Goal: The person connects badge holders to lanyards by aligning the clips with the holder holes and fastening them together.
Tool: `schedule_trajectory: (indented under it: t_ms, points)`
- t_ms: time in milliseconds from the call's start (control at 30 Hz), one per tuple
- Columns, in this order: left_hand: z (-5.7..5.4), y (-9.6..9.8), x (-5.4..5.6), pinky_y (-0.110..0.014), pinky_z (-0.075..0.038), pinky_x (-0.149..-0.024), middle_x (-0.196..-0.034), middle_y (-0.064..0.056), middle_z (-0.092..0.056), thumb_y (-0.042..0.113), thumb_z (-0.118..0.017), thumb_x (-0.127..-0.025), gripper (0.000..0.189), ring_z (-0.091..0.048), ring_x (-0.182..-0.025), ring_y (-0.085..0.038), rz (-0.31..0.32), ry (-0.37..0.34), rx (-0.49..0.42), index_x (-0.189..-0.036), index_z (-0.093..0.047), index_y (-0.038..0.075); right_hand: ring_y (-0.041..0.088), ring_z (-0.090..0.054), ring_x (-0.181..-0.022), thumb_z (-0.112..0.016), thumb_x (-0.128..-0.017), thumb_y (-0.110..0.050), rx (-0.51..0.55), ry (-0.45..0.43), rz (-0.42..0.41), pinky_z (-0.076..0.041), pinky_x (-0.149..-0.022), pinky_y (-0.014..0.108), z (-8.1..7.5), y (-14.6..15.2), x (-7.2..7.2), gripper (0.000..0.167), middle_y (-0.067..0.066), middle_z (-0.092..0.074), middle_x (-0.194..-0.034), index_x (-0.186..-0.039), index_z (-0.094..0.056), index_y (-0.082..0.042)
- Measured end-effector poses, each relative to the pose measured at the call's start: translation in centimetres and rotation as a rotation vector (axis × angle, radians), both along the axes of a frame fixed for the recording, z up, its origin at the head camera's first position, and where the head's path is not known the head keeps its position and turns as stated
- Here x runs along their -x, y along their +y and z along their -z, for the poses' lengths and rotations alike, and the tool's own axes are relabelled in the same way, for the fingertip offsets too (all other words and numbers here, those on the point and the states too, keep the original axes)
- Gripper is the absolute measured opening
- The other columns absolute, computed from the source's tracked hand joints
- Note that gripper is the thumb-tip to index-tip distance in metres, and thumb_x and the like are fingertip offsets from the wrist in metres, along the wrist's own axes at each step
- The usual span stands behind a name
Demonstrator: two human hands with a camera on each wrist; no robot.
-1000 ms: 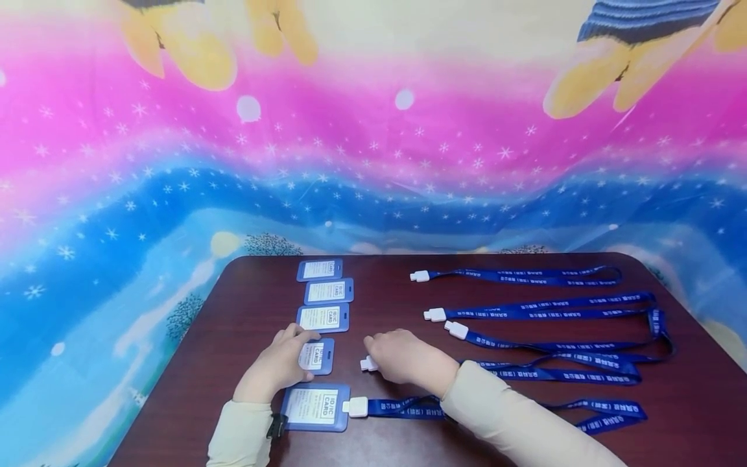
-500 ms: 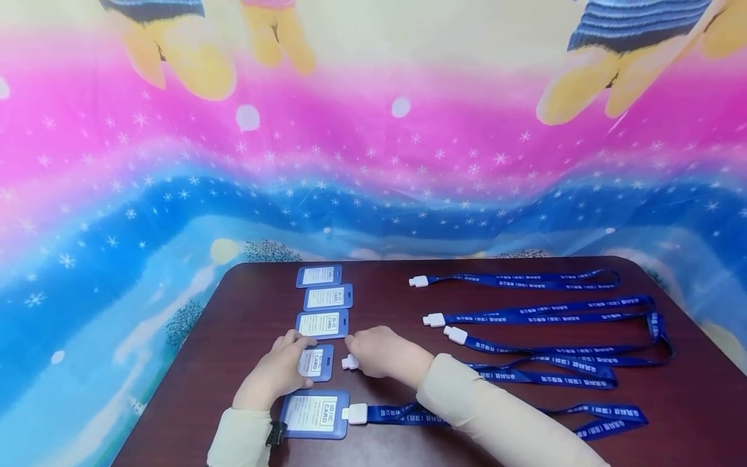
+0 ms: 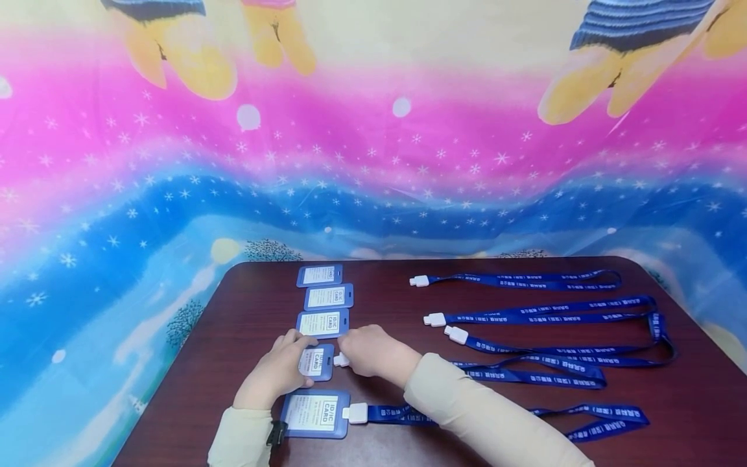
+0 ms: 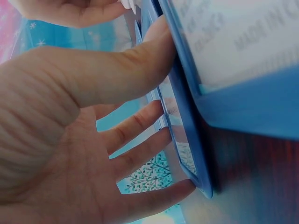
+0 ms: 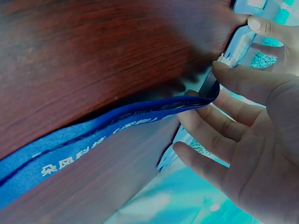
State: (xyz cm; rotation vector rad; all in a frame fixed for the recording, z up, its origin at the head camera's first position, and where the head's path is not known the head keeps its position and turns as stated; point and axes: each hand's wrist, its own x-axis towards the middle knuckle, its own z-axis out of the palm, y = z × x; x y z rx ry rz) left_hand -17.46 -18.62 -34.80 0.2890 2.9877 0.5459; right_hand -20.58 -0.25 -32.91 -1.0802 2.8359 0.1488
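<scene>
My left hand grips a blue ID card holder lying on the table, thumb on its near edge and fingers across its far side. Its slotted end faces right. From the right, my right hand pinches a blue lanyard close behind its white clip. The clip's tip is right at the holder's slot. Most of the clip is hidden by the right hand, and the strap trails off to the right under the forearm. Nearer me lies another card holder joined to a white clip on its own lanyard.
Three more card holders lie in a column beyond the left hand. Across the right side, three other lanyards with white clips are stretched out. A printed cloth hangs behind the dark wooden table.
My right hand has moved left with the lanyard, bringing its clip to the holder's slotted end. The strap's loop has slid left too. The left hand has kept its hold on the holder.
</scene>
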Motion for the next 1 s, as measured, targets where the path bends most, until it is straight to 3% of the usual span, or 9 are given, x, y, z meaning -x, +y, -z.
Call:
schedule_trajectory:
  t_ms: [233,400,633,833,1000]
  points:
    - [0.2,0.1,0.0,-0.050,-0.050,-0.091,-0.122,-0.012,-0.055,0.009,-0.092,-0.065,0.067,-0.048,-0.104,-0.027,-0.008,-0.006,-0.011,-0.125,-0.062,0.004,0.008,-0.057,-0.067,-0.072,-0.091,-0.023,-0.028,0.029,0.000,-0.053,-0.062,0.027,0.0,-0.6,0.0,0.017,-0.004,-0.069,-0.087,-0.106,-0.072,-0.016]
    - [0.1,0.0,0.1,-0.050,-0.051,-0.090,-0.122,-0.012,-0.056,0.009,-0.092,-0.065,0.065,-0.049,-0.104,-0.028,-0.002,-0.004,-0.001,-0.123,-0.063,0.004,0.009,-0.061,-0.071,-0.073,-0.091,-0.026,-0.044,0.081,-0.047,-0.053,-0.066,0.026,0.3,-0.6,0.0,0.021,-0.003,-0.070,-0.091,-0.110,-0.072,-0.016]
    - [-0.1,0.1,0.1,-0.044,-0.052,-0.082,-0.111,-0.008,-0.057,0.008,-0.094,-0.062,0.060,-0.049,-0.096,-0.025,0.005,0.033,0.014,-0.116,-0.068,0.004,0.007,-0.067,-0.082,-0.071,-0.093,-0.032,-0.103,0.236,-0.164,-0.054,-0.072,0.024,1.2,-0.7,-0.1,0.029,-0.005,-0.072,-0.097,-0.118,-0.070,-0.018]
    - [-0.1,0.4,0.1,-0.042,-0.052,-0.081,-0.109,-0.008,-0.058,0.007,-0.094,-0.060,0.058,-0.050,-0.093,-0.026,-0.009,0.053,0.026,-0.113,-0.069,0.003,0.005,-0.067,-0.078,-0.066,-0.097,-0.032,-0.168,0.394,-0.221,-0.054,-0.070,0.022,1.9,-0.9,-0.2,0.024,-0.005,-0.072,-0.089,-0.117,-0.069,-0.018]
    - [0.1,0.2,0.3,-0.043,-0.052,-0.084,-0.111,-0.008,-0.059,0.007,-0.095,-0.058,0.059,-0.050,-0.095,-0.026,-0.006,0.047,0.017,-0.112,-0.069,0.005,0.005,-0.065,-0.072,-0.065,-0.098,-0.032,-0.164,0.418,-0.234,-0.052,-0.064,0.020,2.2,-0.9,-0.1,0.022,-0.005,-0.070,-0.083,-0.114,-0.069,-0.018]
